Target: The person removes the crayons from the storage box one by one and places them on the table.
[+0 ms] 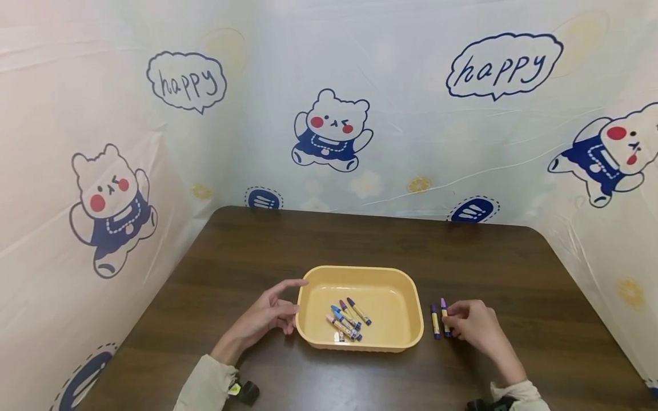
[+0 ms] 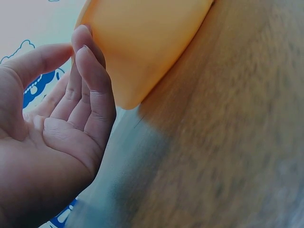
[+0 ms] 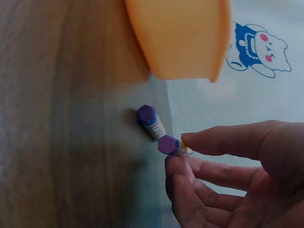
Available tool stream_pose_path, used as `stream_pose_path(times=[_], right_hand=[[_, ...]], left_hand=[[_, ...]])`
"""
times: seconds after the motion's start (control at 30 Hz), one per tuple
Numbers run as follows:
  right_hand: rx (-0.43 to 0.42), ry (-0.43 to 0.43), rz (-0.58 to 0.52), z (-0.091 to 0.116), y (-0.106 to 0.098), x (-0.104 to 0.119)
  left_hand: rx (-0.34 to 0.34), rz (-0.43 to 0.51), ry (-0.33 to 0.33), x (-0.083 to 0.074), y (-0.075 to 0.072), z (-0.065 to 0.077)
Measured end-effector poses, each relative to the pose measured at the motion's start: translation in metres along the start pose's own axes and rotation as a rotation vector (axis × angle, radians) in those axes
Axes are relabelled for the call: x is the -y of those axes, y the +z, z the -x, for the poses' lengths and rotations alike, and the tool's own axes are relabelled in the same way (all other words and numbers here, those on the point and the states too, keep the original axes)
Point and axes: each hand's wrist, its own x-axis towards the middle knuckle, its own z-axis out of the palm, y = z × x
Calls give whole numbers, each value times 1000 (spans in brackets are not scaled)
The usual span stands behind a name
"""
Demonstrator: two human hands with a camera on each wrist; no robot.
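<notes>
A yellow plastic tray (image 1: 401,337) stands on the table with several crayons (image 1: 345,321) loose in its left half, in pink, blue and purple shades. At the tray's left rim is my left hand (image 1: 264,317), its forefinger stretched out and fingertips right at the edge. My right hand (image 1: 475,325) pinches a light purple crayon (image 1: 445,317) between thumb and fingers, to the right of the tray. Close beside it a dark purple crayon (image 1: 435,321) lies on the table. In the right wrist view, the pinched crayon (image 3: 168,145) points end-on to the camera.
The dark brown wooden table (image 1: 257,240) has rounded far corners. Around it hangs a pale curtain (image 1: 401,142) printed with bears and the word "happy". A dark wrist device (image 1: 249,393) is worn at the left sleeve.
</notes>
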Motion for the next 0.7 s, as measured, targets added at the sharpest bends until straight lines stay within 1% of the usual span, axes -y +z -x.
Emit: stream_pose_path(times=[0.2, 0.47, 0.6, 0.7], right_hand=[[6, -2, 41, -3, 6, -2], [1, 17, 48, -3, 10, 1], [-6, -27, 63, -3, 13, 2], [-13, -44, 57, -3, 16, 2]], left_hand=[[-6, -3, -2, -1, 1, 0], [-2, 3, -6, 0, 0, 1], [-6, -1, -2, 0, 1, 0], [-8, -3, -3, -1, 1, 0]])
